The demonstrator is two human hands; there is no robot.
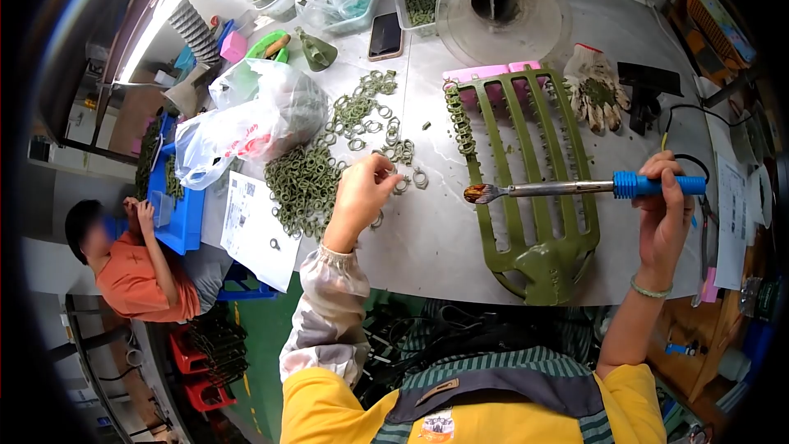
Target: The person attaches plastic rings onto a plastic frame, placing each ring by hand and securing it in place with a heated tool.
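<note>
The fingers (672, 185) of my right hand (664, 204) are wrapped around a soldering iron (567, 188) by its blue handle; those of my left hand (359, 191) are bent, thumb and forefinger close together beside the loose rings (420, 178), and from here I can't tell whether they grip one.

The grey table (411, 255) spreads under it all. On its right half lies the green slotted frame (534, 251), its far end by some pink blocks (477, 73). A plastic bag (283, 103) sits far left, and a clear round cover (460, 25) stands beyond the frame. My heap of green rings (304, 189) is left of the left hand. The iron points left across the frame, its tip near the left bar; I can't judge its height. Smallest is the row of rings (462, 131) along the far part of that bar; the near part looks bare.

I take the step to be fetching another ring for that row. The next move, I'd say, calls for a light pinch and a steady iron tip.
</note>
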